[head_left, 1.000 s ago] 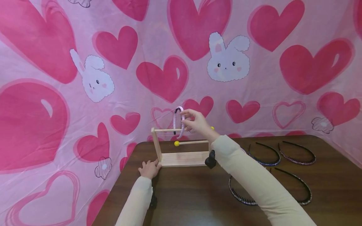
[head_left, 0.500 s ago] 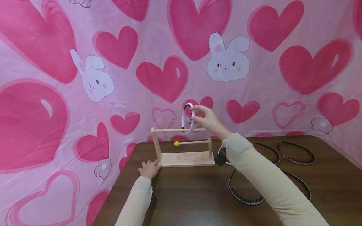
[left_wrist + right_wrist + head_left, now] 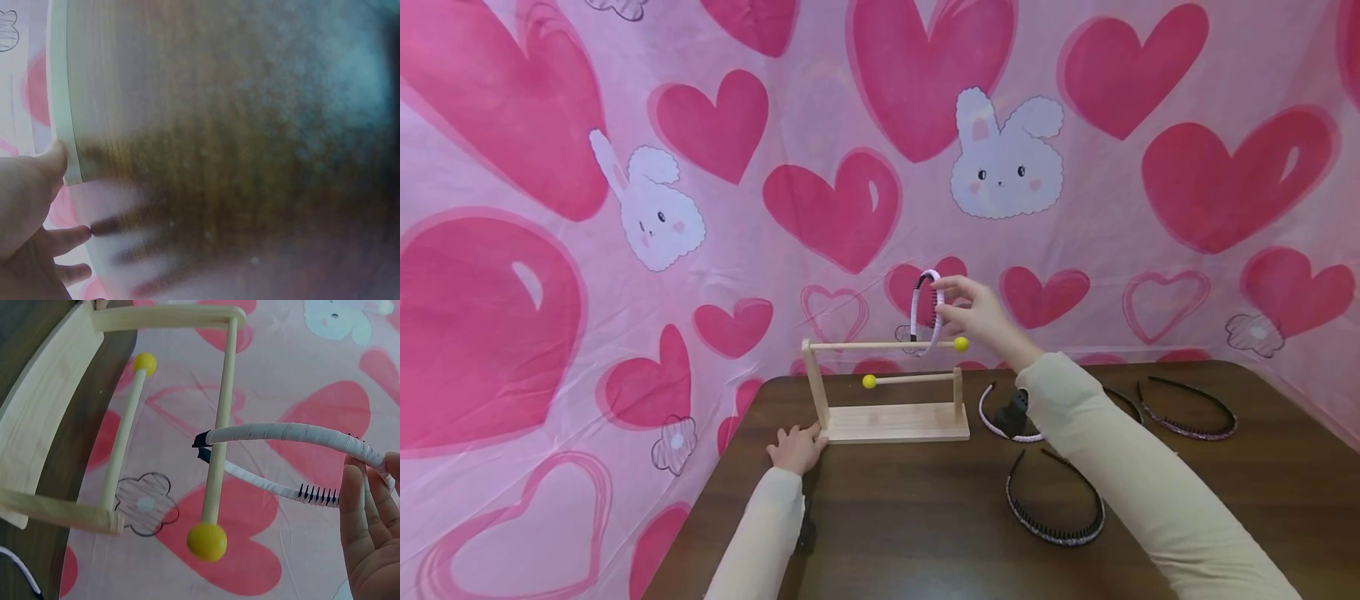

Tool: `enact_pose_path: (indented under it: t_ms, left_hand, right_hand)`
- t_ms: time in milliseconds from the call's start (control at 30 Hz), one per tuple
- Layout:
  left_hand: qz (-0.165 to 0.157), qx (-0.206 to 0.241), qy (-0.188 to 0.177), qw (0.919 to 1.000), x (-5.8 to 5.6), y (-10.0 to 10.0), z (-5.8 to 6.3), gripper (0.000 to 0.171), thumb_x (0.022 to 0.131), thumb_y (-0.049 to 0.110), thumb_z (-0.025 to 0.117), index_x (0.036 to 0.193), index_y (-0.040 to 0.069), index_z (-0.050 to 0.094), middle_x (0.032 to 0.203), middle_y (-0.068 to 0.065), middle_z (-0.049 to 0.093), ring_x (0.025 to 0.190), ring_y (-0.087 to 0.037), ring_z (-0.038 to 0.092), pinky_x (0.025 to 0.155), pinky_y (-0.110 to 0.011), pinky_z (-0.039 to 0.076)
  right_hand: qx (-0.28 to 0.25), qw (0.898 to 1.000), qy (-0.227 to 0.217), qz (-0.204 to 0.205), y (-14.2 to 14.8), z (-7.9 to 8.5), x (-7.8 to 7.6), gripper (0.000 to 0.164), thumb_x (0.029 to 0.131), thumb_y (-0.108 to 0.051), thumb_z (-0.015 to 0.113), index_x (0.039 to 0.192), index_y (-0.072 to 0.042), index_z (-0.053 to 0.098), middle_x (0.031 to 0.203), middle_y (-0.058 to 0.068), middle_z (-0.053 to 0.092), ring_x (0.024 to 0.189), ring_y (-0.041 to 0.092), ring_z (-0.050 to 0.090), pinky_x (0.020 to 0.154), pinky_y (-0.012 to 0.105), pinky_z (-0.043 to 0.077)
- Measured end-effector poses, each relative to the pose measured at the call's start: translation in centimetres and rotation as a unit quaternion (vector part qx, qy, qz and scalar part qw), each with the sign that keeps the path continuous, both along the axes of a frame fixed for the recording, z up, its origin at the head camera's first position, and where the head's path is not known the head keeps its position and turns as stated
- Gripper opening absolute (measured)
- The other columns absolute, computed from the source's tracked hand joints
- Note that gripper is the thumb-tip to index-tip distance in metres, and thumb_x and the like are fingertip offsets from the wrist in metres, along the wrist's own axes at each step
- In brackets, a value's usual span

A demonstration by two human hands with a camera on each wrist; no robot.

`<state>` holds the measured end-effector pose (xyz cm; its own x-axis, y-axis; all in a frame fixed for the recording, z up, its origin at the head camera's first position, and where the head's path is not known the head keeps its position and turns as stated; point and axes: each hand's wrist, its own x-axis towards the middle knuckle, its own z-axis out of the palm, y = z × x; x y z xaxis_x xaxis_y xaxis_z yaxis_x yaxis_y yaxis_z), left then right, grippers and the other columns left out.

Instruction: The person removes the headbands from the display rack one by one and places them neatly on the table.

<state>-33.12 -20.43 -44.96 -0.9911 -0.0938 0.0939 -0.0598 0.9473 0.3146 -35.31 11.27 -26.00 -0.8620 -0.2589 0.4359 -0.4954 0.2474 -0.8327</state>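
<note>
My right hand pinches a pale pink headband with comb teeth near its curved top. The headband hangs upright, ends down, near the right end of the wooden stand's upper rod. In the right wrist view its two legs pass on either side of that rod, close to the yellow ball. My left hand rests on the table with spread fingers, touching the left end of the stand's base. In the left wrist view the thumb lies against the wood edge.
A lower rod with a yellow ball points left. On the table lie another pale pink headband, a dark sparkly one in front and another at right. My sleeve partly covers one more headband. A heart-patterned cloth hangs behind.
My right hand has moved to the right and slightly up with the pale pink headband, along the upper rod toward its ball end. The left hand has stayed at the base.
</note>
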Motion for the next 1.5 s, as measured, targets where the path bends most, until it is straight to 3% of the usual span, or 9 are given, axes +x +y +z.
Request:
enact_pose_path:
  t_ms: [233,600,867,1200,1433,1500]
  left_hand:
    - [-0.001,0.004,-0.002,1.0000,0.0,0.0,-0.1,0.045,0.091,0.032,0.055,0.131,0.012,0.053,0.119,-0.027,0.050,0.112,-0.047,0.033,0.085,-0.066,0.026]
    - [-0.002,0.007,-0.003,1.0000,0.1,0.0,0.1,0.045,0.091,0.032,0.055,0.131,0.010,0.052,0.120,-0.028,0.049,0.113,-0.048,0.033,0.086,-0.067,0.025]
    - [-0.002,0.004,-0.003,1.0000,0.0,0.0,0.0,0.045,0.091,0.032,0.056,0.130,0.010,0.053,0.120,-0.027,0.049,0.113,-0.047,0.034,0.085,-0.066,0.026]
    - [-0.003,-0.001,0.002,1.0000,-0.1,-0.1,-0.3,0.044,0.091,0.032,0.056,0.130,0.011,0.053,0.118,-0.026,0.050,0.111,-0.046,0.035,0.084,-0.065,0.028]
    - [-0.005,-0.005,0.007,1.0000,0.0,-0.1,-0.3,0.044,0.091,0.031,0.057,0.131,0.012,0.054,0.117,-0.026,0.051,0.108,-0.045,0.036,0.082,-0.064,0.029]
    - [-0.005,-0.003,0.006,1.0000,0.0,-0.1,-0.3,0.045,0.091,0.031,0.057,0.131,0.012,0.053,0.117,-0.026,0.050,0.108,-0.045,0.036,0.082,-0.064,0.029]
  right_hand:
    - [0.003,1.000,-0.004,-0.008,1.8,-0.1,0.2,0.039,0.088,-0.005,0.060,0.125,-0.002,0.051,0.110,0.020,0.053,0.082,0.028,0.062,0.065,0.035,0.053]
    - [-0.016,1.000,-0.005,-0.015,5.0,-0.3,0.2,0.040,0.088,-0.008,0.062,0.126,-0.003,0.050,0.110,0.020,0.050,0.086,0.026,0.059,0.066,0.034,0.053]
    - [-0.002,0.999,0.003,-0.039,7.1,-0.3,0.7,0.042,0.089,-0.010,0.061,0.128,-0.001,0.048,0.112,0.022,0.048,0.082,0.032,0.062,0.065,0.032,0.053]
    - [-0.017,0.998,0.011,-0.056,9.9,-0.3,1.5,0.040,0.090,-0.009,0.059,0.126,0.003,0.048,0.107,0.020,0.048,0.072,0.011,0.062,0.062,0.031,0.053]
    - [-0.030,0.998,0.006,-0.058,12.0,-1.3,2.2,0.041,0.091,-0.010,0.059,0.128,0.001,0.045,0.102,0.014,0.048,0.071,0.014,0.064,0.063,0.030,0.053]
    - [-0.046,0.997,0.012,-0.058,12.8,-1.6,2.5,0.036,0.090,-0.009,0.059,0.125,-0.004,0.050,0.099,0.009,0.049,0.072,0.012,0.063,0.063,0.029,0.053]
